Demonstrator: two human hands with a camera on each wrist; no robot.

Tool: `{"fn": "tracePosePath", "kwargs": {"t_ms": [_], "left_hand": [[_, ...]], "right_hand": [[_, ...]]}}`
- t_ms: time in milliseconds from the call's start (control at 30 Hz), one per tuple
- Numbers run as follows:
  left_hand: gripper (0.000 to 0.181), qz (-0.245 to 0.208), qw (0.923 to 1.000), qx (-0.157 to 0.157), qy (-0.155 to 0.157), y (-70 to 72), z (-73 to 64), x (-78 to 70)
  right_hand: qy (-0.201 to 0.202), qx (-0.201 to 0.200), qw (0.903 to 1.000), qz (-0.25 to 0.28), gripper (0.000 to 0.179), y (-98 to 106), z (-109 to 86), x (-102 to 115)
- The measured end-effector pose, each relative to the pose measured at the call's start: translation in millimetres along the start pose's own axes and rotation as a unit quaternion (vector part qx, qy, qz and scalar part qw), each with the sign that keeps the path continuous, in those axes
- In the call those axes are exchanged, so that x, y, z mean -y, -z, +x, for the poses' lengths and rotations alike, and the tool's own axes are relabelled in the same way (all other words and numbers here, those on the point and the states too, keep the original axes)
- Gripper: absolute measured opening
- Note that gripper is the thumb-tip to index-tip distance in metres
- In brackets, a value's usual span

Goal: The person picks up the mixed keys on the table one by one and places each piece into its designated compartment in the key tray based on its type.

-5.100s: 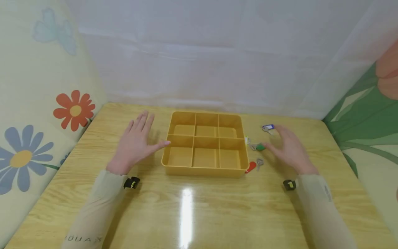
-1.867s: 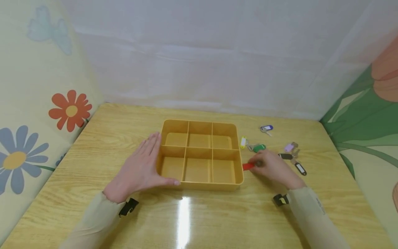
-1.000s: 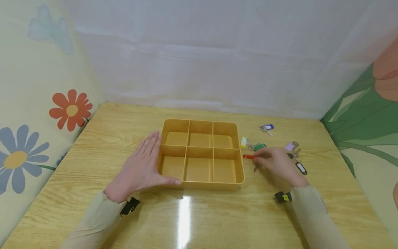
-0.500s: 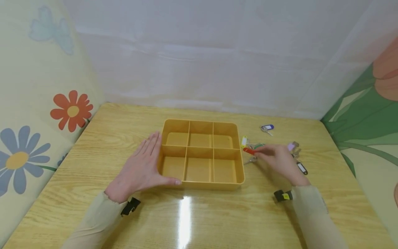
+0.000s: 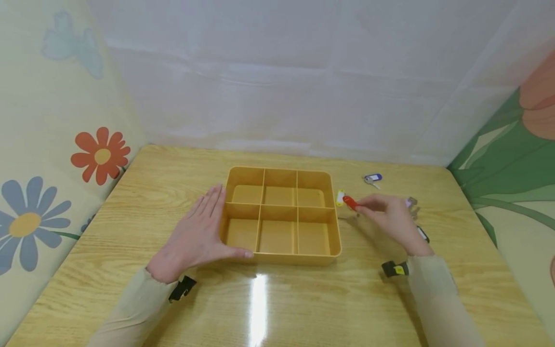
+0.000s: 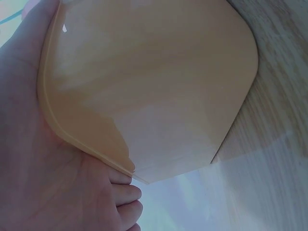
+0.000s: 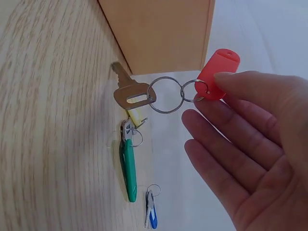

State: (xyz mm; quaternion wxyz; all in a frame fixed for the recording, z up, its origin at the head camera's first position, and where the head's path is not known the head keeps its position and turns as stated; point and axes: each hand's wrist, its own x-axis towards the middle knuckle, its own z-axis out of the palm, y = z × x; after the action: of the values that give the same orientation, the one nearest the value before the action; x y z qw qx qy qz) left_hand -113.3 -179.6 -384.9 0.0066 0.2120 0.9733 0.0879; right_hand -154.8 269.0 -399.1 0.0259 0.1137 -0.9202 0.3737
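My right hand (image 5: 394, 221) pinches a red key tag (image 5: 350, 202) between thumb and index finger, just off the right side of the yellow six-compartment organizer box (image 5: 295, 259). A brass-coloured key (image 7: 134, 95) hangs from the tag by two linked rings, as the right wrist view shows; its tip is near the box wall. The other fingers of that hand are extended. My left hand (image 5: 191, 236) rests against the box's left side, fingers straight, thumb along the front rim. All the visible compartments hold nothing.
A yellow key tag (image 5: 340, 197) lies beside the box's right wall, and a green key tag (image 7: 130, 168) is near it. Farther back is a blue key tag (image 5: 375, 177) with its key. Purple (image 5: 409, 203) and black (image 5: 422, 234) tags lie partly behind my right hand.
The box came nearer as my left hand settled against it. My right hand picked up the red key tag and raised it, turning it upright. The left hand has since stayed still.
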Motion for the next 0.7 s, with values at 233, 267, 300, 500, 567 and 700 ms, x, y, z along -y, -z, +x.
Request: {"fn": "tracePosePath", "kwargs": {"t_ms": [233,267,300,500,567,700], "left_hand": [[0.149,0.001,1.0,-0.002,-0.002,-0.4,0.1,0.2],[0.15,0.001,1.0,-0.002,-0.002,-0.4,0.1,0.2],[0.15,0.001,1.0,-0.002,-0.002,-0.4,0.2,0.2],[0.15,0.001,1.0,-0.004,-0.003,-0.8,0.1,-0.2],[0.15,0.001,1.0,-0.005,-0.002,-1.0,0.1,-0.2],[0.15,0.0,1.0,-0.009,-0.002,-1.7,0.5,0.4]], "right_hand": [[-0.016,-0.017,0.9996,0.013,0.023,0.6,-0.6,2.2],[-0.017,-0.02,0.9995,0.018,0.022,0.7,-0.7,2.5],[-0.017,-0.022,0.9994,0.022,0.022,1.0,-0.7,3.1],[-0.027,-0.033,0.9983,0.04,0.024,2.8,-0.9,8.0],[-0.035,-0.033,0.998,0.041,0.026,3.1,-0.8,10.1],[-0.046,-0.039,0.9974,0.038,0.029,3.8,0.2,13.1]]}}
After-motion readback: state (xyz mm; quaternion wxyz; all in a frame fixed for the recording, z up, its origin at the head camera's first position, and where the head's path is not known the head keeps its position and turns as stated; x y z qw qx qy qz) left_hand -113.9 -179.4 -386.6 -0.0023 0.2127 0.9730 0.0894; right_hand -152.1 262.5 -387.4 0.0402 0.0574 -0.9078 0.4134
